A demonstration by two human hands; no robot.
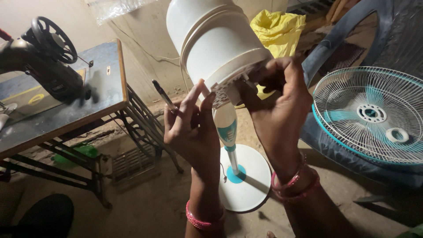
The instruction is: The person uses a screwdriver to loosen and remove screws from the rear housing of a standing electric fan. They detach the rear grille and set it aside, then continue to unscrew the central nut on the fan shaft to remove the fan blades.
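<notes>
Two bare hands are raised at the underside of a white fan motor housing (211, 39), which sits atop a white and teal stand pole (228, 132) rising from a round white base (249, 185). The left hand (191, 128) is shown with fingers half extended, a thin dark tool (163, 93) pinched between them, fingertips touching the housing's lower rim. The right hand (277, 105) is curled closed around the housing's rear edge. A detached fan grille with teal blades (370, 114) lies to the right on a blue chair (352, 48); a black sewing machine (42, 61) stands on a table (103, 88) at left.
</notes>
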